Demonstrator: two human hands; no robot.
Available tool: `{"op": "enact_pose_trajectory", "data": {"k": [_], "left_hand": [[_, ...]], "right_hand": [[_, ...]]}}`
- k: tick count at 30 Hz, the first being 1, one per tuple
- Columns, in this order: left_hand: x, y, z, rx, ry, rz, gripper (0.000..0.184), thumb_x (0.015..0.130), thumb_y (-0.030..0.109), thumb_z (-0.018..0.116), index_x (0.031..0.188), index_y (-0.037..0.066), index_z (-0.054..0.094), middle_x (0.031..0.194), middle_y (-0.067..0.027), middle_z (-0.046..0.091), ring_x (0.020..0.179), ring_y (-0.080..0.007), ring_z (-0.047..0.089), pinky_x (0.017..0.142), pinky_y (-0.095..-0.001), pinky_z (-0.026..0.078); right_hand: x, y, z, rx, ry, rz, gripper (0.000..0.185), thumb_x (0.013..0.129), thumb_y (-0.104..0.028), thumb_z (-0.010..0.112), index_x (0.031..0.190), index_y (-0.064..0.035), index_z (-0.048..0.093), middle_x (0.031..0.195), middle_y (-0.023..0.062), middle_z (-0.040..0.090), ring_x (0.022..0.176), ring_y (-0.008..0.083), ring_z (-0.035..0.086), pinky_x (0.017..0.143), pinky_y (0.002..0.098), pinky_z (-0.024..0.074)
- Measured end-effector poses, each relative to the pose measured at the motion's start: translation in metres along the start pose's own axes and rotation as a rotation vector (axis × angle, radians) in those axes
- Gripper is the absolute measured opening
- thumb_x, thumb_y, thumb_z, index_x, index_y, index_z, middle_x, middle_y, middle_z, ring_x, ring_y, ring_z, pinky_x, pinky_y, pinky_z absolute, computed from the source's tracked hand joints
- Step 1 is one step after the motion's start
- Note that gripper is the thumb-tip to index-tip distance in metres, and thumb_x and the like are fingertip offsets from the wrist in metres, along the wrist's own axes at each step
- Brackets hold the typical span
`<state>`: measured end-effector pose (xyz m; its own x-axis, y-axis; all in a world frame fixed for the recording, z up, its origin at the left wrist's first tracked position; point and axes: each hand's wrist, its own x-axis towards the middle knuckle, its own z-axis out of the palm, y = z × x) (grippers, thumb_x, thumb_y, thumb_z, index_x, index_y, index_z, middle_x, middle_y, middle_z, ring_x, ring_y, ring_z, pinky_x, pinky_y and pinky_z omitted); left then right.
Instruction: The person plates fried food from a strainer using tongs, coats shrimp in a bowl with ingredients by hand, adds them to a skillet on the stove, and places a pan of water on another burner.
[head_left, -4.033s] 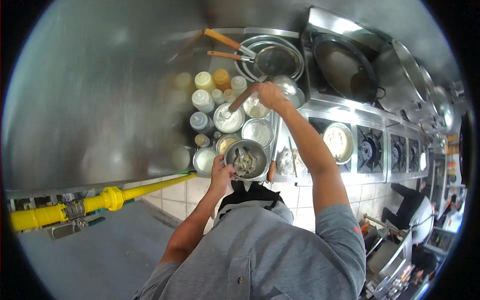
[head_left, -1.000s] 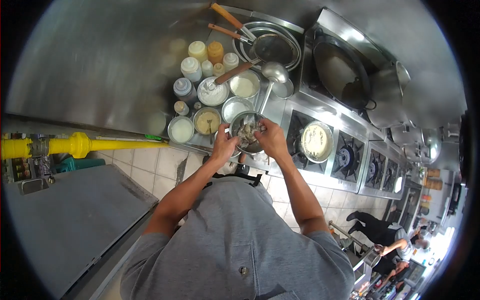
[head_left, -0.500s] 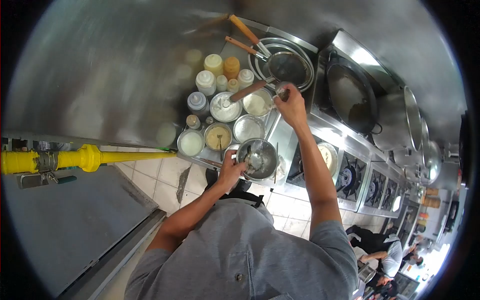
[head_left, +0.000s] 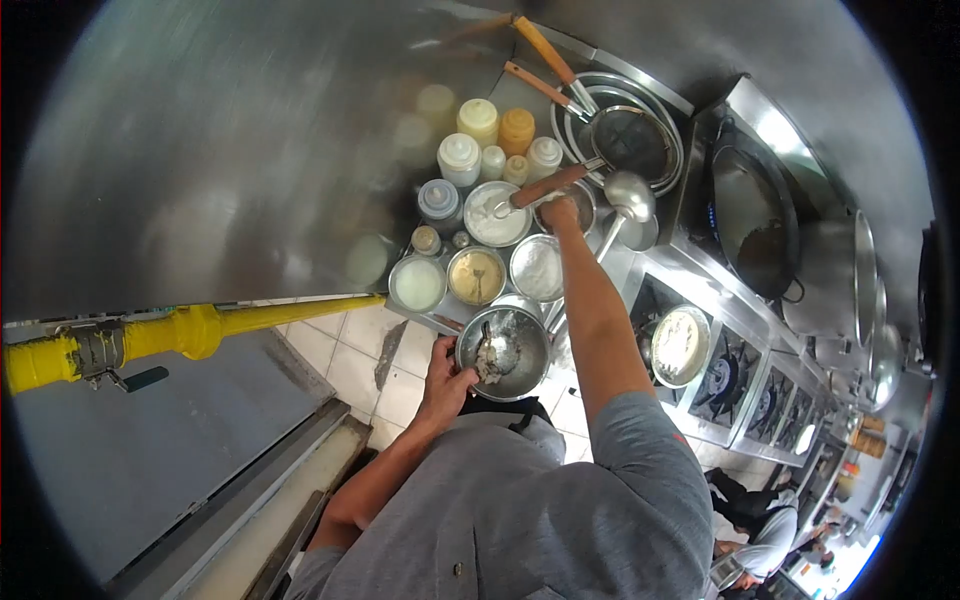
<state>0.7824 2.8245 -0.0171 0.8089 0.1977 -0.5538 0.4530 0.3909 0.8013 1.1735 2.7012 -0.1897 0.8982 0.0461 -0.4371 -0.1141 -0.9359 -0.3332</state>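
My left hand (head_left: 446, 388) is closed on the rim of a metal mixing bowl (head_left: 525, 375), thumb over the edge. Inside the bowl are pale, lumpy bits and what looks like a dark utensil. My right hand (head_left: 560, 210) reaches down into a round metal container (head_left: 587, 212) on the counter, its fingers hidden. A wooden-handled utensil (head_left: 548, 187) rests in the neighbouring tub of white powder (head_left: 485, 215), its handle just above my right hand. Close by stand a second tub of white powder (head_left: 537, 268) and a container of yellowish mixture (head_left: 475, 275) with a utensil in it.
Several squeeze bottles (head_left: 459, 160) stand behind the tubs. Strainers (head_left: 632, 145) lie on trays, and a ladle (head_left: 628, 195) lies right of my hand. A wok (head_left: 750, 220) and gas burners (head_left: 718, 378) run along the right. A yellow pipe (head_left: 195, 332) crosses at left. A co-worker (head_left: 765, 530) stands at lower right.
My right hand has moved from beside the ladle down into the round container, uncovering the ladle. My left hand keeps hold of the bowl. The whole view has shifted, moving the counter rightward in the picture.
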Motion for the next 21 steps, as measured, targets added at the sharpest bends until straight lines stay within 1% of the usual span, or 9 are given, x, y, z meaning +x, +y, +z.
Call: {"op": "enact_pose_trajectory", "data": {"k": [2, 5, 6, 8, 10, 13, 16, 17, 21], "left_hand": [[-0.002, 0.000, -0.005, 0.010, 0.008, -0.002, 0.059, 0.076, -0.004, 0.056, 0.131, 0.003, 0.035, 0.104, -0.0105, 0.059, 0.086, -0.0146, 0.059, 0.064, -0.0252, 0.049], [0.000, -0.003, -0.010, 0.016, 0.023, 0.009, 0.059, 0.075, -0.004, 0.057, 0.130, 0.003, 0.035, 0.105, -0.0106, 0.058, 0.085, -0.0145, 0.058, 0.064, -0.0249, 0.049], [0.001, -0.005, -0.010, 0.012, 0.028, 0.013, 0.059, 0.075, -0.005, 0.057, 0.130, 0.003, 0.036, 0.105, -0.0108, 0.058, 0.085, -0.0143, 0.058, 0.063, -0.0248, 0.049], [0.003, -0.001, -0.011, 0.006, 0.015, 0.006, 0.059, 0.075, -0.005, 0.056, 0.130, 0.003, 0.036, 0.105, -0.0110, 0.058, 0.086, -0.0144, 0.058, 0.063, -0.0249, 0.050], [0.003, 0.002, -0.009, -0.005, 0.004, 0.001, 0.059, 0.075, -0.005, 0.056, 0.130, 0.002, 0.036, 0.105, -0.0112, 0.058, 0.087, -0.0144, 0.059, 0.063, -0.0250, 0.050], [0.004, 0.008, -0.007, -0.035, -0.011, -0.016, 0.058, 0.074, -0.005, 0.056, 0.129, 0.002, 0.037, 0.107, -0.0115, 0.058, 0.089, -0.0146, 0.059, 0.066, -0.0255, 0.050], [0.007, 0.013, -0.004, -0.007, -0.038, 0.000, 0.058, 0.074, -0.005, 0.056, 0.129, 0.001, 0.037, 0.106, -0.0116, 0.059, 0.088, -0.0146, 0.059, 0.065, -0.0257, 0.050], [0.007, 0.013, -0.002, -0.017, -0.026, 0.028, 0.058, 0.074, -0.005, 0.056, 0.129, 0.001, 0.037, 0.104, -0.0113, 0.059, 0.086, -0.0143, 0.060, 0.063, -0.0255, 0.050], [0.007, 0.011, -0.002, -0.029, -0.006, 0.035, 0.058, 0.074, -0.004, 0.056, 0.129, 0.001, 0.037, 0.102, -0.0104, 0.060, 0.081, -0.0140, 0.060, 0.061, -0.0249, 0.049]], "right_hand": [[0.062, 0.046, 0.049, 0.139, -0.089, 0.010, 0.040, 0.081, -0.031, 0.063, 0.106, 0.0001, 0.072, 0.115, 0.0255, 0.067, 0.110, 0.0328, 0.066, 0.092, 0.0409, 0.0529], [0.064, 0.048, 0.059, 0.043, 0.333, 0.009, 0.032, 0.075, -0.026, 0.072, 0.091, 0.0012, 0.073, 0.094, 0.0220, 0.072, 0.082, 0.0324, 0.071, 0.068, 0.0430, 0.0553], [0.051, 0.042, 0.043, 0.043, 0.334, 0.015, 0.032, 0.075, -0.026, 0.072, 0.091, 0.0012, 0.073, 0.094, 0.0220, 0.072, 0.082, 0.0324, 0.071, 0.068, 0.0430, 0.0553], [0.034, 0.038, 0.016, 0.425, -0.179, 0.030, 0.031, 0.069, -0.021, 0.077, 0.089, 0.0028, 0.072, 0.084, 0.0168, 0.071, 0.069, 0.0280, 0.068, 0.060, 0.0430, 0.0530], [0.016, 0.028, -0.014, 0.293, -0.173, -0.173, 0.034, 0.063, -0.017, 0.079, 0.087, 0.0045, 0.071, 0.078, 0.0152, 0.069, 0.064, 0.0246, 0.064, 0.057, 0.0423, 0.0516], [-0.001, 0.010, -0.038, -0.076, -0.302, -0.115, 0.033, 0.063, -0.014, 0.075, 0.088, 0.0073, 0.069, 0.080, 0.0193, 0.069, 0.064, 0.0265, 0.066, 0.056, 0.0425, 0.0532], [-0.016, -0.011, -0.057, -0.196, -0.473, -0.013, 0.053, 0.062, -0.019, 0.077, 0.111, 0.0011, 0.069, 0.123, 0.0210, 0.065, 0.114, 0.0315, 0.064, 0.094, 0.0401, 0.0519], [-0.026, -0.013, -0.064, -0.215, -0.311, -0.073, 0.050, 0.072, -0.017, 0.069, 0.117, 0.0032, 0.065, 0.123, 0.0232, 0.064, 0.117, 0.0331, 0.063, 0.096, 0.0426, 0.0509], [-0.039, -0.011, -0.072, -0.137, -0.019, -0.068, 0.045, 0.082, -0.016, 0.059, 0.123, 0.0016, 0.062, 0.123, 0.0232, 0.065, 0.119, 0.0359, 0.060, 0.098, 0.0439, 0.0503]]}}
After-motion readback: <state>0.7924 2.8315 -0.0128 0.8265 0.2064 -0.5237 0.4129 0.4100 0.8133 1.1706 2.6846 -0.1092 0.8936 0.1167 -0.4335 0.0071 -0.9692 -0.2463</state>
